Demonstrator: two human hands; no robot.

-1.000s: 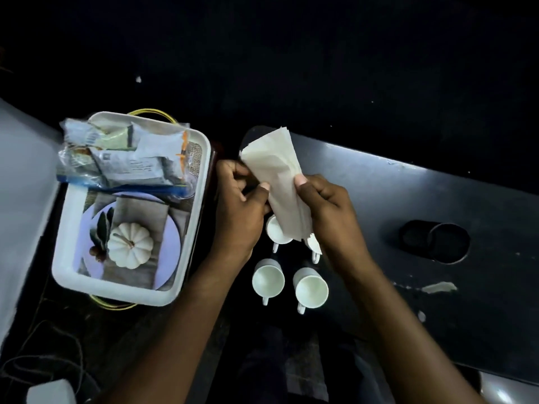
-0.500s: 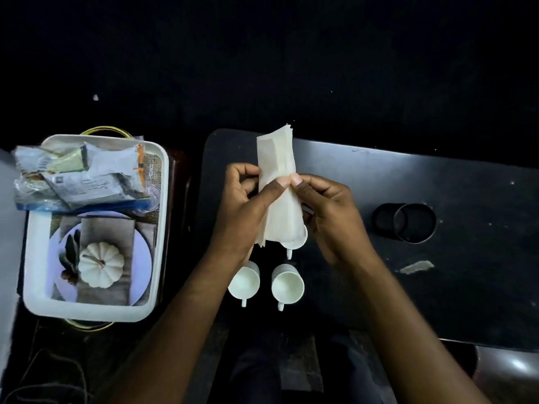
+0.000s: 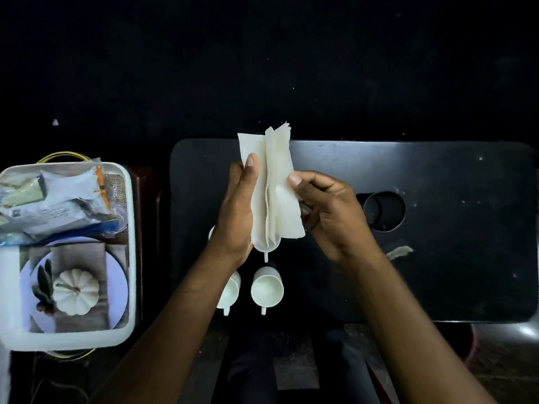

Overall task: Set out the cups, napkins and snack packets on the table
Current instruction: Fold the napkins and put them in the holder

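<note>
Left hand (image 3: 237, 211) — closed on a stack of folded paper napkins (image 3: 274, 193), thumb laid up along the left leaf, fingers hidden behind. The stack is held upright above the surface (image 3: 437, 258), well clear of it.

Right hand (image 3: 326, 208) — pinching the right-hand leaves near their outer edge, thumb on top. The stack is parted down the middle like a book; judged step: separating one napkin from the rest.

To do it well — pinch only the outermost ply at a corner, slide thumb against forefinger until a single sheet lifts, and let the left hand clamp the remainder near the fold so the plies do not fan out or drop. Thin paper tears easily, so peel slowly rather than tug.

Cups (image 3: 267, 290) — white, handles toward the person, grouped at the near left of the surface directly below the napkins; two show plainly, at least one more is partly hidden by the hands. Lay each napkin beside its cup, not over it.

Snack packets (image 3: 55, 202) — lying in a white tray (image 3: 131, 258) off to the left, not yet set out. The tray's liner shows a small white pumpkin (image 3: 75, 292).
</note>
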